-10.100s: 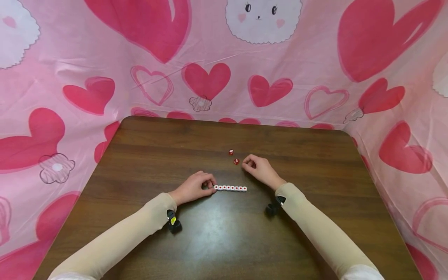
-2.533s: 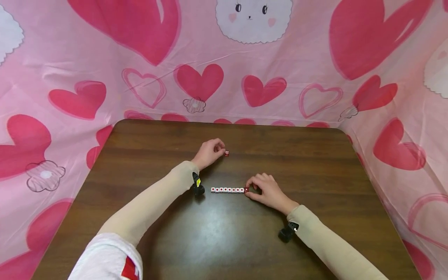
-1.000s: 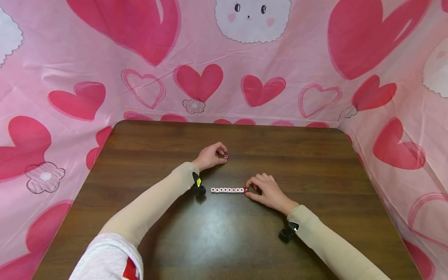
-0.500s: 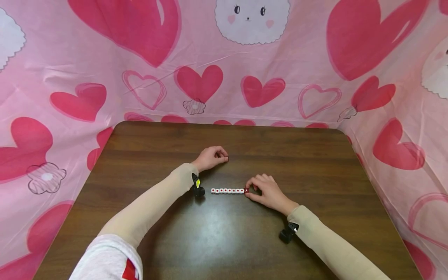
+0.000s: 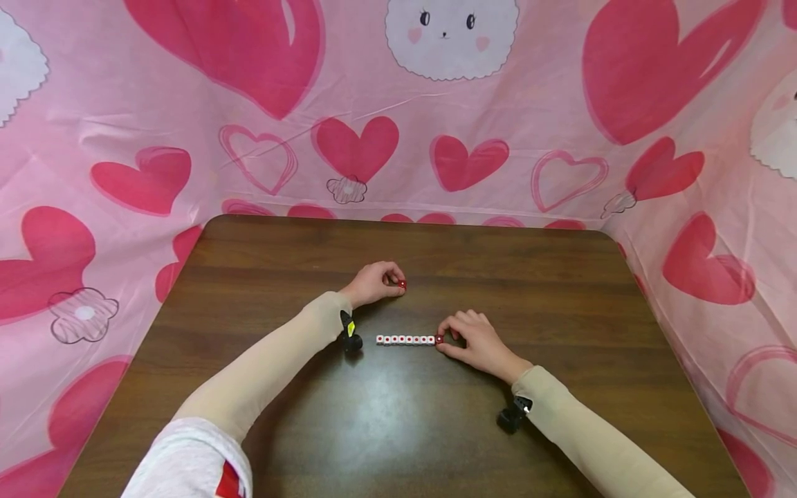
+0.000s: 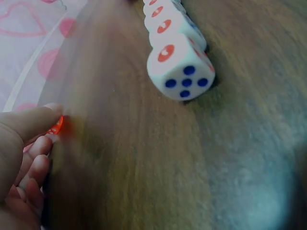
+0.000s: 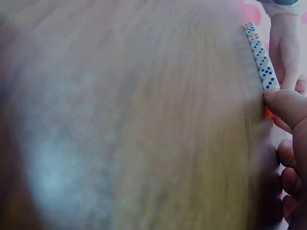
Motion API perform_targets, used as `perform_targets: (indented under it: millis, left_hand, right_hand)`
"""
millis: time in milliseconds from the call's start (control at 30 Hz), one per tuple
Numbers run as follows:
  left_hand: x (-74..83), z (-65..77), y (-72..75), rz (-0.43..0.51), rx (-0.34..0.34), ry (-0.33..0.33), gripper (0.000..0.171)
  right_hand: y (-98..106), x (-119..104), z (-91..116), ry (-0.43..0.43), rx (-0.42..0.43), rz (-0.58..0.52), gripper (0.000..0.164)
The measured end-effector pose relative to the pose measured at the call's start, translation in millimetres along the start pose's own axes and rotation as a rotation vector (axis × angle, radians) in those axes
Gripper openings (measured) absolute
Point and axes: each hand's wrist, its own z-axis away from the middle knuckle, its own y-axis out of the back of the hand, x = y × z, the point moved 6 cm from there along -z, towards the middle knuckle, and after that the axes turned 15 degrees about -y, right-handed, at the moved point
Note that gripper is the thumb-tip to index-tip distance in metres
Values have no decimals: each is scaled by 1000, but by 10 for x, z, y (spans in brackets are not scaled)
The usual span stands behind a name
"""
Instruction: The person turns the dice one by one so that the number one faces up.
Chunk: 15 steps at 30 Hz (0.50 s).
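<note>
A straight row of white dice (image 5: 405, 339) lies across the middle of the table, a red single pip on top of each. At its right end sits a translucent red die (image 5: 439, 339), pinched by thumb and finger of my right hand (image 5: 478, 340). Farther back, my left hand (image 5: 375, 283) pinches a second red die (image 5: 402, 284) between thumb and fingertips. The left wrist view shows that red die (image 6: 56, 125) partly covered by the thumb; the nearest white die (image 6: 181, 69) shows blue pips on its end. In the right wrist view, my right thumb (image 7: 285, 104) hides most of its die.
A brown wood-grain table (image 5: 386, 429) carries everything. Behind it and along both sides hangs a pink cloth (image 5: 411, 166) with hearts. Small black wrist cameras, such as the left one (image 5: 351, 340), hang below each wrist; the left is close to the row's left end.
Both red dice lay loose at the back ten seconds ago; one now ends the row, and my left hand took up the other. That die has since turned in my fingers; my right hand stays still.
</note>
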Motion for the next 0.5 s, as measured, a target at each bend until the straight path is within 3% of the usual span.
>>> perform_targets:
  millis: [233, 500]
  left_hand:
    - [-23, 75, 20, 8, 16, -40, 15]
    - [27, 179, 58, 9, -28, -45, 14]
  right_hand:
    - [25, -33, 0, 2, -6, -15, 20]
    - [46, -37, -6, -2, -13, -9, 20]
